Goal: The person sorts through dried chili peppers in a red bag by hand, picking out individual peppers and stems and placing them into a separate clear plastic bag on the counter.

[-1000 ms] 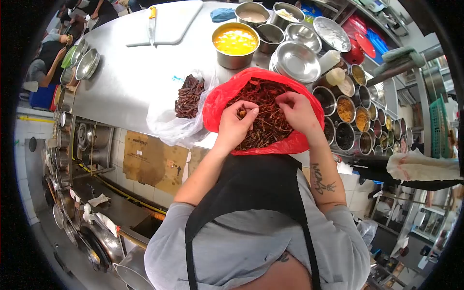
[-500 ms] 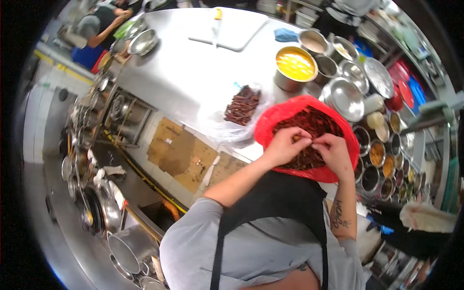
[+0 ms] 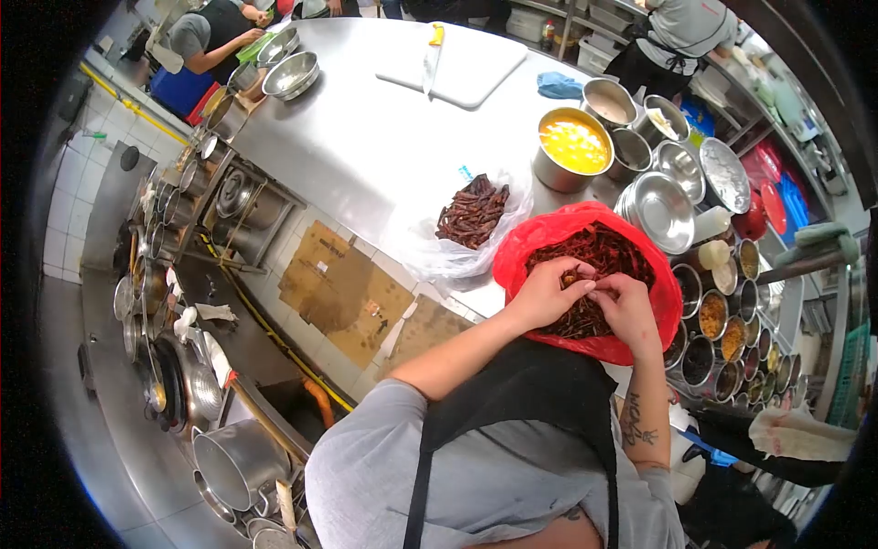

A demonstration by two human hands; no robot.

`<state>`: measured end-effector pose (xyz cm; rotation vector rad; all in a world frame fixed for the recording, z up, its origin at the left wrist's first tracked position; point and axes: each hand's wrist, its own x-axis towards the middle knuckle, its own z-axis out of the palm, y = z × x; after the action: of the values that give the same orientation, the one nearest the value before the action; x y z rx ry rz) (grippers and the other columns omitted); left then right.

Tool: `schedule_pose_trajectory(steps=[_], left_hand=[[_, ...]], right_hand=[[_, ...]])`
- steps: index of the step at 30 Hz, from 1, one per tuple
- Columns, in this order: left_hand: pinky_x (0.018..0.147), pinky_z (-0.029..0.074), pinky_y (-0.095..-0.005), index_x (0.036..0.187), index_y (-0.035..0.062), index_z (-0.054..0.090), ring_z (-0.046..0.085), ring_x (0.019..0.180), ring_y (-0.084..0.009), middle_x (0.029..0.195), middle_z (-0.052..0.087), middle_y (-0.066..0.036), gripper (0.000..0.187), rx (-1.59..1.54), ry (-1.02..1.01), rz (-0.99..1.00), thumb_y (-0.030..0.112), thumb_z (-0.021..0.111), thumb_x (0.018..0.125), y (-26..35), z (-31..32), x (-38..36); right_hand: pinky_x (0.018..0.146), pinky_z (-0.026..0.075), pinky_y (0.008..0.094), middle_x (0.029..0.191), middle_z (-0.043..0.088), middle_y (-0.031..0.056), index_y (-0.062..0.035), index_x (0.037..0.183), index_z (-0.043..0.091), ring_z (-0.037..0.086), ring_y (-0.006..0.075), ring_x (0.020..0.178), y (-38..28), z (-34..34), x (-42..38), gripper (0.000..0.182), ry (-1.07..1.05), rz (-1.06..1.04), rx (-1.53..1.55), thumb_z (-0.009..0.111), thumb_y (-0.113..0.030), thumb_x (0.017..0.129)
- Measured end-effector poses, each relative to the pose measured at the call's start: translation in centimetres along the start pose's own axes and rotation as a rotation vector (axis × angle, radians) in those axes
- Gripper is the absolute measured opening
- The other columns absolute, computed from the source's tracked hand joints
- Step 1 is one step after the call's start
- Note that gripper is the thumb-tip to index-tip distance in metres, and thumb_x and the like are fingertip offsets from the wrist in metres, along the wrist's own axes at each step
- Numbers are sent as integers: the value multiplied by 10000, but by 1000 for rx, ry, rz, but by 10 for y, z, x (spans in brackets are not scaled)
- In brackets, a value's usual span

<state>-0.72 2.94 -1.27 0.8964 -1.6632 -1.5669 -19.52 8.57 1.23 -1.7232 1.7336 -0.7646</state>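
Observation:
A red plastic bag, its mouth spread wide, holds a heap of dark red dried chilies. Over that heap, my left hand and my right hand meet fingertip to fingertip. Both are closed in a pinch on what looks like a small piece of dried chili, mostly hidden by the fingers. Just left of the red bag lies a clear plastic bag, open, with darker brown whole dried chilies in it.
Behind the bags stands a pot of yellow liquid, with metal bowls to its right. A knife lies on a white cutting board. Containers of ingredients line the right. Other people work beyond the table.
The view has shifted slightly, so the table's things sit a little farther right and lower. Both hands stay pinched together over the red bag, the fingers only slightly changed.

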Motion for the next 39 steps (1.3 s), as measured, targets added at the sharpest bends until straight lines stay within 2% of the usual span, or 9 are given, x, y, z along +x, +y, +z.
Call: schedule_pose_trajectory(steps=[9, 15, 22, 25, 27, 30, 33, 36, 39], left_hand=[[842, 524, -352, 1056, 22, 694, 687, 922, -247, 981, 699, -127, 231, 95, -38, 211, 133, 747, 861, 2, 4, 0], [824, 530, -363, 1023, 21, 692, 688, 909, -294, 952, 690, -143, 204, 169, 29, 317, 87, 749, 839, 6, 3, 1], [763, 540, -343, 967, -17, 681, 694, 855, -263, 920, 697, -133, 117, 163, -69, 389, 34, 705, 865, 7, 0, 4], [694, 510, -285, 961, -21, 673, 651, 760, -175, 873, 688, -88, 83, 57, -101, 359, 43, 666, 909, 12, -1, 4], [760, 512, -305, 978, -22, 676, 659, 822, -175, 892, 694, -103, 82, -45, -170, 162, 27, 650, 917, 16, -4, 3], [722, 486, -278, 970, -6, 670, 605, 769, -108, 840, 681, -50, 102, -97, -206, -18, 87, 629, 959, 13, -5, 4], [572, 434, -220, 927, 24, 659, 512, 610, -46, 781, 657, 2, 161, -26, -211, -176, 163, 616, 994, 10, -6, 7], [545, 421, -220, 957, 28, 648, 503, 582, -53, 802, 665, -9, 177, -184, -238, -265, 191, 597, 1007, 2, -2, 5], [489, 382, -205, 985, 50, 637, 492, 539, -52, 809, 676, -8, 163, -524, -186, -382, 201, 585, 1018, 9, -7, 5]], right_hand=[[600, 505, 264, 757, 678, 30, 13, 879, 690, 620, 90, 651, -21, -9, -1, 103, 21, 332, 619, 740, -77, 869], [565, 425, 211, 752, 648, -10, 1, 882, 687, 546, 38, 646, -20, -6, -4, 100, 109, 255, 579, 711, -94, 899], [577, 384, 211, 732, 572, -52, -54, 879, 647, 483, 45, 628, -10, -15, -6, 148, -123, 277, 847, 668, -186, 941], [601, 400, 229, 798, 596, -28, -73, 902, 633, 518, 71, 679, 2, -5, -9, 126, -207, 269, 1211, 673, -183, 947], [608, 407, 240, 831, 604, -21, -84, 912, 628, 531, 82, 704, 2, 2, -11, 115, -246, 263, 1414, 669, -183, 953], [620, 436, 287, 807, 606, 22, -55, 874, 623, 562, 147, 710, 4, 9, -11, 101, -168, 279, 1437, 685, -121, 917], [637, 466, 347, 784, 600, 99, -12, 847, 609, 591, 244, 698, -4, 5, -4, 101, 337, -138, 197, 697, -57, 863], [658, 482, 389, 784, 575, 157, 13, 833, 592, 600, 324, 713, -4, -2, 3, 90, 523, -101, 7, 680, 4, 818], [734, 519, 409, 895, 655, 182, 1, 942, 660, 658, 359, 825, 11, -7, 5, 116, 439, 107, 30, 659, -31, 831]])
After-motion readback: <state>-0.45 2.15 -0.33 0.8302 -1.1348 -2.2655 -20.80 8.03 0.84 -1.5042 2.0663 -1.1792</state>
